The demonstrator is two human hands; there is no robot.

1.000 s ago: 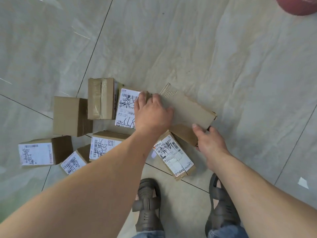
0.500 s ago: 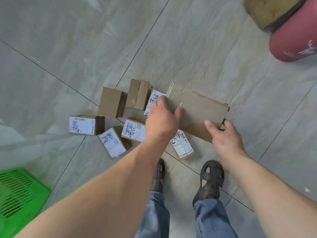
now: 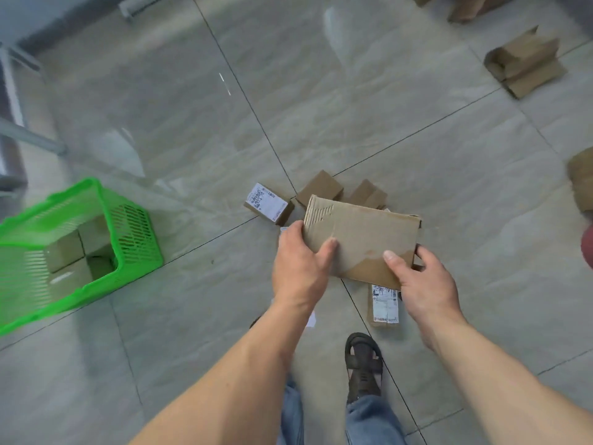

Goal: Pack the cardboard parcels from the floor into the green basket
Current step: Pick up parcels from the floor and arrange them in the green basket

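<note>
Head view — hands (image 3: 362, 277) gripping parcel (image 3: 359, 239), seemingly aloft.

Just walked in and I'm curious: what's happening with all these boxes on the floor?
A person is picking up parcels. Both hands, left hand and right hand, hold a flat cardboard parcel above the floor. Several small parcels lie below it. The green basket, off to the left, already holds a few boxes.
</note>
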